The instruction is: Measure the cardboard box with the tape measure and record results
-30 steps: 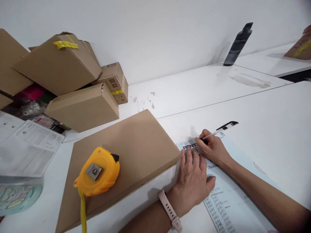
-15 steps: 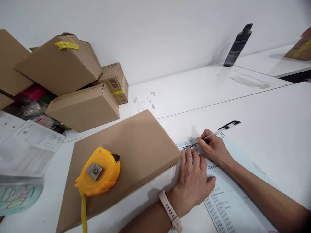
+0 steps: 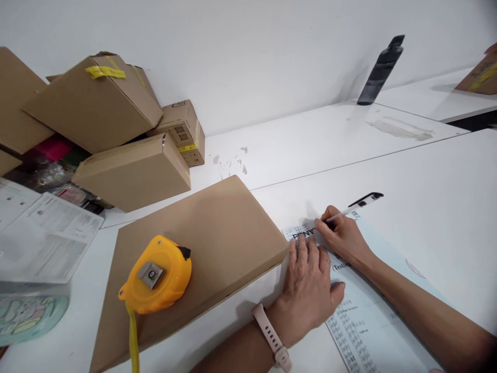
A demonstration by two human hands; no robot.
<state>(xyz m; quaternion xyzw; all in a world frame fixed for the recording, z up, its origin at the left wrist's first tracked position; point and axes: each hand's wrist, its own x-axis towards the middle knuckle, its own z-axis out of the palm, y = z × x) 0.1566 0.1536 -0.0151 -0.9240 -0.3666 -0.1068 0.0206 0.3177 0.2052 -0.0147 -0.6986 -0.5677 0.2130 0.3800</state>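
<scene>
My right hand (image 3: 344, 237) is closed round a white pen with a black cap (image 3: 355, 204), its tip on the top of a printed paper sheet (image 3: 361, 321) that lies on the white table (image 3: 427, 176). My left hand (image 3: 308, 287) lies flat on the same sheet, fingers stretched out, a pale watch strap on the wrist. Just left of the hands lies a flat cardboard box (image 3: 202, 248) with a yellow tape measure (image 3: 157, 274) on top, its tape hanging over the near edge.
Several stacked cardboard boxes (image 3: 112, 129) stand at the back left by the wall. Printed papers (image 3: 46, 235) and a round patterned item (image 3: 27, 313) lie at the left edge. A dark bottle (image 3: 380, 70) stands far right; another box (image 3: 479, 75) sits on the neighbouring table.
The pen has shifted very slightly in my right hand. Everything else stays where it was.
</scene>
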